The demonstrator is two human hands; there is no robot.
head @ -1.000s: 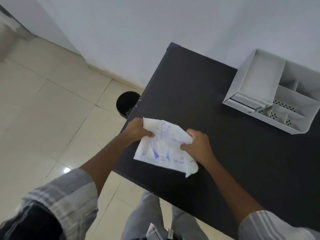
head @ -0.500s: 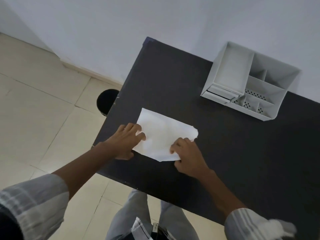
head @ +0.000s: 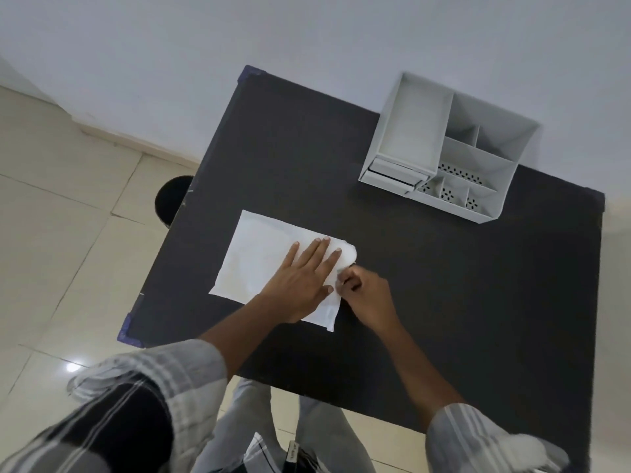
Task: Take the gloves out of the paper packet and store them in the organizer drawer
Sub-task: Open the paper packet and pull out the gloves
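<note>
A white paper packet [head: 259,261] lies flat on the black table [head: 444,302], blank side up. My left hand [head: 304,281] presses flat on its right half, fingers spread. My right hand [head: 365,295] pinches the packet's right edge between thumb and fingers. A rounded white bulge shows at the packet's far right corner [head: 348,254]; I cannot tell if it is a glove or paper. The white organizer [head: 454,148] stands at the table's far right, with a small shut drawer [head: 396,175] at its front left and several open compartments.
A round black bin [head: 172,199] stands on the tiled floor beside the table's left edge. The white wall runs behind the table. Blue tape marks the table's left corners [head: 128,331]. My legs are below the near edge.
The packet was turned over and laid flat on the table, blank side up. My left hand slid onto its right half. My right hand moved to pinch the right edge.
</note>
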